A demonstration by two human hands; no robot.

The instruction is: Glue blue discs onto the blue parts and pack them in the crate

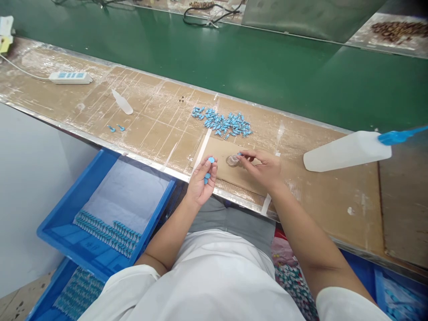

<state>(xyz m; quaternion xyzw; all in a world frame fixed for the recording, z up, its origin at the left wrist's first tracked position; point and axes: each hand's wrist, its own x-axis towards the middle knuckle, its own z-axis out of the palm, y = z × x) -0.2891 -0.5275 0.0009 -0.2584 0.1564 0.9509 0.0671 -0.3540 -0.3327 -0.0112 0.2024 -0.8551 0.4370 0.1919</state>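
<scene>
My left hand (202, 179) is closed around several small blue round pieces (207, 176), one of them pinched at the fingertips. Thumb and forefinger of my right hand (262, 167) pinch a tiny blue piece (240, 154), mostly covered by the fingers. It is at the right rim of a small clear round dish (232, 161); whether it touches the dish I cannot tell. The dish sits on a flat cardboard sheet (249, 178). Just behind lies a loose pile of small blue parts (227, 123) with metallic-looking ends.
A large white bottle with a blue nozzle (347, 151) stands at the right. Toward the left are a small squeeze bottle (122, 103), two blue parts (116, 128) and a power strip (70, 78). A blue crate (60, 223) with rows of parts sits below the bench; a green surface (150, 44) runs behind.
</scene>
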